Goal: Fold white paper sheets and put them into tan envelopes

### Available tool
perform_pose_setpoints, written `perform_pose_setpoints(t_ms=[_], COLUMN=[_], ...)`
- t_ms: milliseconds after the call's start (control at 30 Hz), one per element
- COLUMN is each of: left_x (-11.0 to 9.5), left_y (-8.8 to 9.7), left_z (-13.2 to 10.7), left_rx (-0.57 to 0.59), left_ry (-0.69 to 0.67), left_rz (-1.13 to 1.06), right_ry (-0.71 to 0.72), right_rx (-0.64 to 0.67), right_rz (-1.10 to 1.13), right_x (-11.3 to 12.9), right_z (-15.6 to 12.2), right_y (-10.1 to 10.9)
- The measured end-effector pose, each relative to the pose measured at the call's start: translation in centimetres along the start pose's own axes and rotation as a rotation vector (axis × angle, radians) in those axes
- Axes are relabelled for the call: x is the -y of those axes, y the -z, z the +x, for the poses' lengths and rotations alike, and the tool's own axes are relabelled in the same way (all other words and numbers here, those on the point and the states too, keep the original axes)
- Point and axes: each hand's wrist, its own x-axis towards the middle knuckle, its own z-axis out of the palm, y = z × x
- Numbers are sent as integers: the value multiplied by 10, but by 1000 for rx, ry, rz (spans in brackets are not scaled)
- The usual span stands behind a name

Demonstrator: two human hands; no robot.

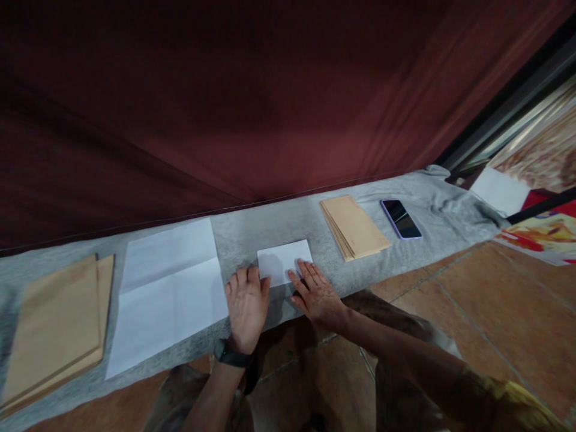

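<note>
A small folded sheet of white paper [279, 259] lies flat on the grey cloth in front of me. At its left edge rests my left hand [246, 306], knuckles bent, with the thumb at the paper's lower left corner. It wears a dark watch and does not wrap round anything. From the right, my right hand [315, 294] lies over the paper's lower right part, its fingers stretched out and touching it. To the left is a large unfolded white sheet [168, 294] with a crease across its middle.
Brown envelopes [56, 324] lie at the far left. A fanned stack of smaller tan envelopes [355, 228] and a phone [401, 219] lie to the right. A dark red curtain [270, 120] hangs behind the narrow cloth-covered surface [450, 210]. Tiled floor [495, 312] shows below.
</note>
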Motion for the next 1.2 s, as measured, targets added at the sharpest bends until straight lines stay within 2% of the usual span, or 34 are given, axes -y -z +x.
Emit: perform_pose_setpoints(t_ms=[100,167,267,367,767,1200], left_x=[-17,-31,-47,-51,-37,-25], left_y=[-10,-19,-30,-35,-42,-36], left_z=[-12,-24,-42,-51,-58,-64], left_rx=[-56,-30,25,42,-38,-94], left_ry=[-165,-291,-378,-382,-380,-323], left_rz=[-167,-256,-288,-267,-96,-17], right_ry=[8,18,39,58,21,-31], right_rx=[10,20,35,42,4,-15], right_rz=[-3,-10,-34,-74,-74,-120], right_x=[-1,-2,-5,-6,-4,-4], right_z=[0,-2,-5,-6,-5,-11], right_y=[-2,-5,-10,-12,-11,-4])
